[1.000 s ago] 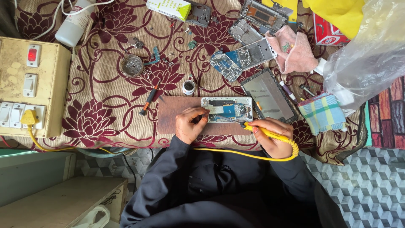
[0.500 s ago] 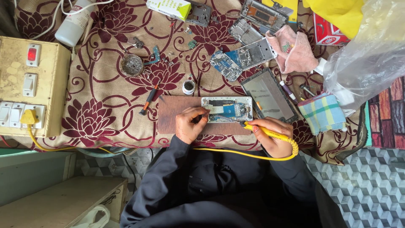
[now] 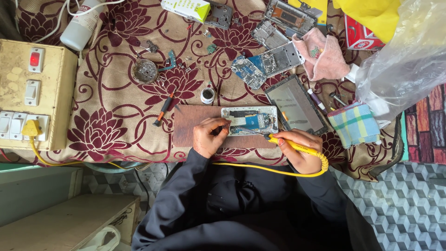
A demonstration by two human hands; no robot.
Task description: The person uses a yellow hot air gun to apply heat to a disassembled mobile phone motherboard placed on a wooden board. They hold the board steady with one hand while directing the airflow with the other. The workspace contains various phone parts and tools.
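Nearest the body, the right hand (image 3: 299, 151) closes its fingers round a yellow soldering iron (image 3: 292, 145), tip down on the opened phone (image 3: 250, 120). The left hand (image 3: 208, 136) pinches shut at the phone's left end, apparently feeding or steadying something too small to tell. The phone lies on a brown mat (image 3: 195, 125) on the flowered surface (image 3: 116, 107). This looks like soldering mid-joint; the next move needs a steady tip. Farther off lie a screen panel (image 3: 295, 104) and circuit boards (image 3: 267, 62).
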